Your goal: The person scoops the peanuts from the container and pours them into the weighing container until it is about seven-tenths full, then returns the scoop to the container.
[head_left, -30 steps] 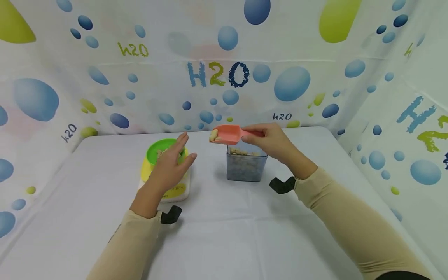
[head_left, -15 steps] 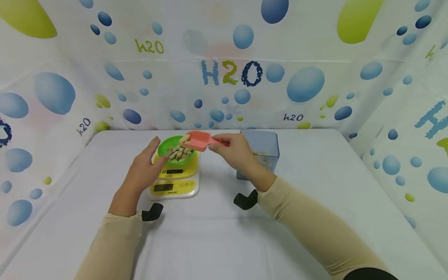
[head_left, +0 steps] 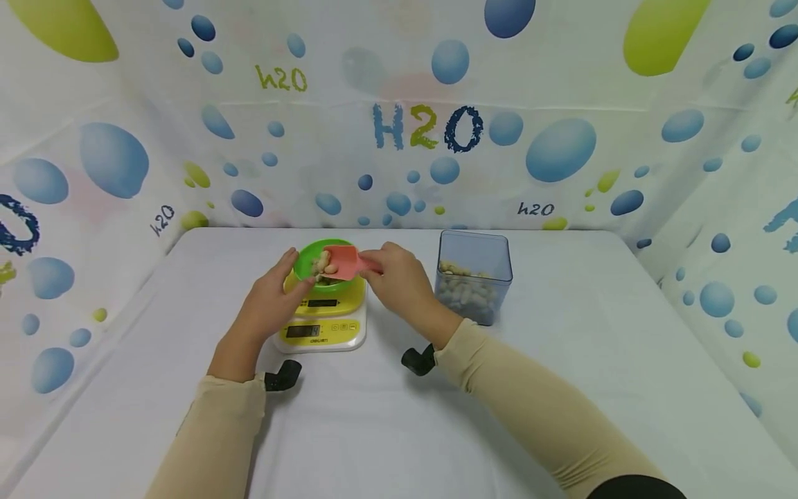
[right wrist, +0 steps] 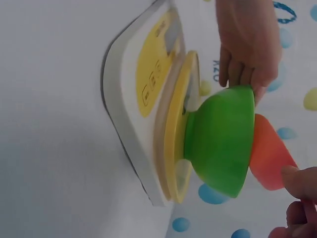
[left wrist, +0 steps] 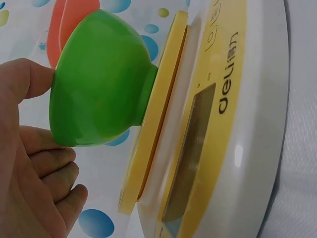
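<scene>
In the head view my right hand (head_left: pixel 399 281) pinches the handle of a pink scoop (head_left: pixel 345 263), tilted low over a green bowl (head_left: pixel 301 268). Peanuts (head_left: pixel 323 263) lie at the scoop's front lip and in the bowl, partly hidden by the scoop. The bowl stands on the yellow platform of a white and yellow kitchen scale (head_left: pixel 352 338); its display digits are too small to read. My left hand (head_left: pixel 264 305) is at the bowl's left side, thumb and fingers spread. The left wrist view shows its thumb (left wrist: pixel 34 79) touching the rim, the other fingers loosely bent beside the bowl.
Right of the scale stands a clear grey-blue box (head_left: pixel 475 277), partly filled with peanuts. A white cloth covers the table (head_left: pixel 386 430), and a printed curtain (head_left: pixel 312 138) hangs behind it.
My right hand has carried the scoop left from above the box to over the bowl and tipped it. My left hand has shifted outward, to the bowl's left side.
</scene>
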The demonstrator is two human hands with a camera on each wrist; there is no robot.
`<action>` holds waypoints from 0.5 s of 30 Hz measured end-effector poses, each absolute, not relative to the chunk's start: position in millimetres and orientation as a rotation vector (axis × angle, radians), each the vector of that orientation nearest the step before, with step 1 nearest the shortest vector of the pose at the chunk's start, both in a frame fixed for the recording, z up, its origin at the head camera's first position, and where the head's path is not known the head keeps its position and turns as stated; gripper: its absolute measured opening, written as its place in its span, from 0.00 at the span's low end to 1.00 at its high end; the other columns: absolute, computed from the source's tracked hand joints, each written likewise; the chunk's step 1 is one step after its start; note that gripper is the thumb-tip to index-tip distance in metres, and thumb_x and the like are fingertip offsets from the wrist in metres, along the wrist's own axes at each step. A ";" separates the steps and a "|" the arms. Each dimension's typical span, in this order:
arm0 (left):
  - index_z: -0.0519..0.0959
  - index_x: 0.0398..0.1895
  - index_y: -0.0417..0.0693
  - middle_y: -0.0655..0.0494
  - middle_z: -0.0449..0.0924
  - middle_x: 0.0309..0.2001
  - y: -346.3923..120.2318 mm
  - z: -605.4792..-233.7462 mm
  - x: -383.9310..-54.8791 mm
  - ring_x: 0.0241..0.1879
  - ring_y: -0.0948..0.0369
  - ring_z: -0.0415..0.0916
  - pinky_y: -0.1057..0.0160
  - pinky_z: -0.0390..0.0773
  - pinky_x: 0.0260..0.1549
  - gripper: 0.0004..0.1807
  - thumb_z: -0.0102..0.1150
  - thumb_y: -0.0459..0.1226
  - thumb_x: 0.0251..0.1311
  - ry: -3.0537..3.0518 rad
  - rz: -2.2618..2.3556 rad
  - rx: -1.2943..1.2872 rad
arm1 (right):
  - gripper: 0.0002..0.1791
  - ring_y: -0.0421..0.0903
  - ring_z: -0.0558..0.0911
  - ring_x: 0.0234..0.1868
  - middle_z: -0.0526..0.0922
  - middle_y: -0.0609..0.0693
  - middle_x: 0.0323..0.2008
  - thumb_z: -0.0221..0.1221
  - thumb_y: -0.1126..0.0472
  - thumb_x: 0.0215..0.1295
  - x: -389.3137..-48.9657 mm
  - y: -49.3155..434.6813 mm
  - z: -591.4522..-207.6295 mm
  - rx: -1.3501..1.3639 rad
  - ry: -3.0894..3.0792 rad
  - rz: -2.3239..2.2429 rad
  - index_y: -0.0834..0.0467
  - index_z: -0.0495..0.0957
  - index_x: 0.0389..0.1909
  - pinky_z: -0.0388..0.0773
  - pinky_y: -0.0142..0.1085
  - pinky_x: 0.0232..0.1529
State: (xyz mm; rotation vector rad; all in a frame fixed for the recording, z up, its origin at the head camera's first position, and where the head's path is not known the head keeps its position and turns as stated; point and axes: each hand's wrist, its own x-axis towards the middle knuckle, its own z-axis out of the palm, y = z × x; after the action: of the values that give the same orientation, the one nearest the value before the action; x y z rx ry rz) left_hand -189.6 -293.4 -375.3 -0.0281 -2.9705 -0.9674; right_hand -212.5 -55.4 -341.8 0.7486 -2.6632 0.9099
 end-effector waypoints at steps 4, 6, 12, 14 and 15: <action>0.43 0.80 0.51 0.51 0.41 0.80 -291.9 -374.4 -188.8 0.77 0.43 0.42 0.36 0.50 0.71 0.43 0.42 0.60 0.70 -2.966 -0.974 -0.036 | 0.16 0.40 0.72 0.24 0.74 0.46 0.29 0.63 0.58 0.66 -208.5 -52.1 -341.1 0.886 -2.542 0.616 0.51 0.84 0.54 0.70 0.25 0.23; 0.43 0.80 0.52 0.51 0.40 0.80 -291.7 -374.4 -188.7 0.77 0.43 0.42 0.36 0.49 0.71 0.43 0.42 0.60 0.70 -2.970 -0.976 -0.032 | 0.14 0.40 0.73 0.24 0.75 0.47 0.30 0.62 0.60 0.67 -207.4 -50.1 -340.9 0.931 -2.458 0.478 0.50 0.85 0.53 0.73 0.25 0.23; 0.42 0.80 0.52 0.50 0.39 0.80 -291.8 -375.4 -188.9 0.77 0.41 0.41 0.35 0.49 0.71 0.44 0.41 0.61 0.70 -2.984 -0.971 -0.025 | 0.16 0.42 0.73 0.25 0.77 0.48 0.30 0.56 0.67 0.69 -207.6 -42.1 -340.7 1.007 -2.250 0.175 0.50 0.85 0.50 0.69 0.26 0.17; 0.42 0.80 0.52 0.50 0.39 0.80 -291.5 -375.5 -188.4 0.77 0.41 0.42 0.35 0.49 0.71 0.44 0.41 0.61 0.70 -2.984 -0.968 -0.028 | 0.15 0.43 0.73 0.25 0.76 0.48 0.30 0.55 0.67 0.69 -207.3 -38.2 -339.8 1.024 -2.205 0.127 0.51 0.85 0.50 0.66 0.26 0.16; 0.42 0.80 0.51 0.49 0.39 0.80 -291.4 -375.5 -188.1 0.77 0.41 0.42 0.35 0.49 0.71 0.44 0.41 0.61 0.70 -2.982 -0.969 -0.030 | 0.15 0.43 0.73 0.24 0.76 0.48 0.29 0.56 0.68 0.68 -207.4 -36.0 -339.7 1.026 -2.188 0.115 0.51 0.85 0.49 0.65 0.27 0.15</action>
State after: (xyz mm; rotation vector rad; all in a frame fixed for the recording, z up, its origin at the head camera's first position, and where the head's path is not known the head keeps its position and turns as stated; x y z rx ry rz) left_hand -188.1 -291.4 -375.5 -0.0298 -2.9821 -0.9688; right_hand -207.4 -36.0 -339.7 1.0256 -2.1880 0.1147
